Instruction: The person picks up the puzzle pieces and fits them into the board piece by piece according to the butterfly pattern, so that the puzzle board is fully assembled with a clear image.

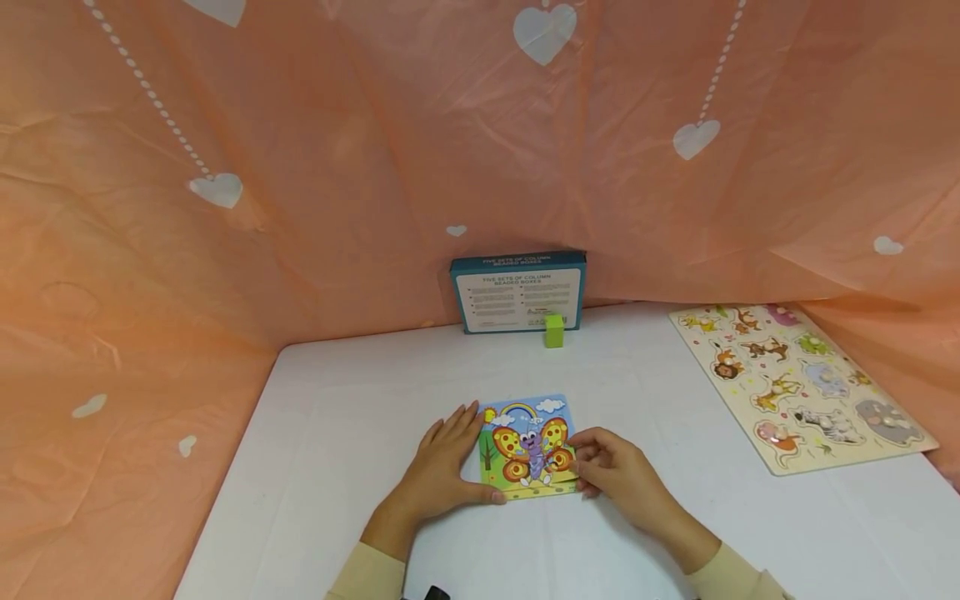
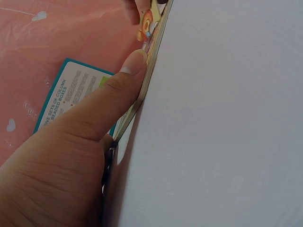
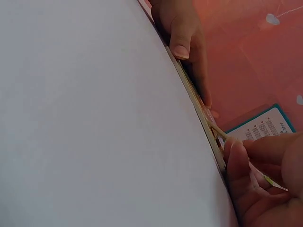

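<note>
A square butterfly puzzle (image 1: 525, 429) lies flat on the white table in the head view. My left hand (image 1: 442, 467) rests along its left side, fingers fairly straight, with the thumb on the near edge. At the lower right corner my right hand (image 1: 618, 475) pinches a puzzle piece (image 1: 561, 467) between thumb and fingers. The right wrist view shows this puzzle piece (image 3: 216, 129) tilted, one side raised above the board. Part of an orange wing shows on the piece (image 2: 147, 21) in the left wrist view. My right fingers hide its outer end.
A teal and white box (image 1: 517, 292) stands at the back against the orange curtain (image 1: 375, 167). In front of it sits a green block (image 1: 554, 332). On the right lies a large animal peg puzzle board (image 1: 806, 387) on the white table (image 1: 337, 400).
</note>
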A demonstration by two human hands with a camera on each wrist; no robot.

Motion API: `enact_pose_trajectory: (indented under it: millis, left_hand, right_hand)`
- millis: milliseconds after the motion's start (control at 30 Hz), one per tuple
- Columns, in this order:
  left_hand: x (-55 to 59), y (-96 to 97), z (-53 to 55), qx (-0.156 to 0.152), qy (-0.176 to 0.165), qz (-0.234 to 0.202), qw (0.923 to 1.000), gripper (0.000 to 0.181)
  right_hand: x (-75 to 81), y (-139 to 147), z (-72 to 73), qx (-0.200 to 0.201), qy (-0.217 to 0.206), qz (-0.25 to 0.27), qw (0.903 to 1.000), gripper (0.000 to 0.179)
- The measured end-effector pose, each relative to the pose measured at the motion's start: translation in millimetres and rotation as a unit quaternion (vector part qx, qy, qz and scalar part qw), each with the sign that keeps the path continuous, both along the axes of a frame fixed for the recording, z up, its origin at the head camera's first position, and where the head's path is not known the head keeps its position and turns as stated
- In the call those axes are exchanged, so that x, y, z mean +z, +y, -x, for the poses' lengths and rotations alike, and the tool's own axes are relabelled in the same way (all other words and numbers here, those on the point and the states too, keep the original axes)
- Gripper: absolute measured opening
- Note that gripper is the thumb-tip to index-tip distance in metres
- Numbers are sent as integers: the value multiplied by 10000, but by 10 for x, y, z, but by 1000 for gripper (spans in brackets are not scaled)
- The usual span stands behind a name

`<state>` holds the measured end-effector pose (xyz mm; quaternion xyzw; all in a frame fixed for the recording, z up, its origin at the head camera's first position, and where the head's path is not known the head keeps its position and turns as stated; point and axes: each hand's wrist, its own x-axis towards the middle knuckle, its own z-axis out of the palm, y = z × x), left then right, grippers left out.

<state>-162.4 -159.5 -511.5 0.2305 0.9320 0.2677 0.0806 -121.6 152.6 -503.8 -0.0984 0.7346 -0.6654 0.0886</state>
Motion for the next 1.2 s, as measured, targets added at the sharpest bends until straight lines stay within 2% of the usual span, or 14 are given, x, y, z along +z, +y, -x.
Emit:
enact_pose_trajectory:
  millis: [333, 567, 733, 833, 967, 1067, 1200]
  left_hand:
    - [3, -4, 0, -8, 39, 29, 10000, 130]
    - [2, -1, 3, -2, 43, 25, 10000, 130]
    - [10, 3, -1, -11, 31, 32, 10000, 130]
    - [17, 7, -4, -13, 34, 37, 10000, 130]
    - [19, 10, -5, -16, 62, 29, 10000, 130]
    - [22, 12, -8, -7, 69, 18, 10000, 130]
    - [29, 12, -10, 11, 70, 38, 10000, 131]
  right_hand:
    - [9, 18, -20, -57, 60, -197, 9998, 28]
    - [25, 29, -51, -373, 162, -801, 9960, 21]
    - [23, 37, -78, -440, 700, -1106, 9904, 17]
    - [8, 44, -88, -318, 1195, -1319, 9835, 18]
    - [-20, 59, -97, 103, 1739, -1559, 9723, 19]
    - [-30, 71, -100, 391, 1905, -1635, 9672, 18]
    - [-32, 77, -102, 489, 1868, -1627, 9676, 18]
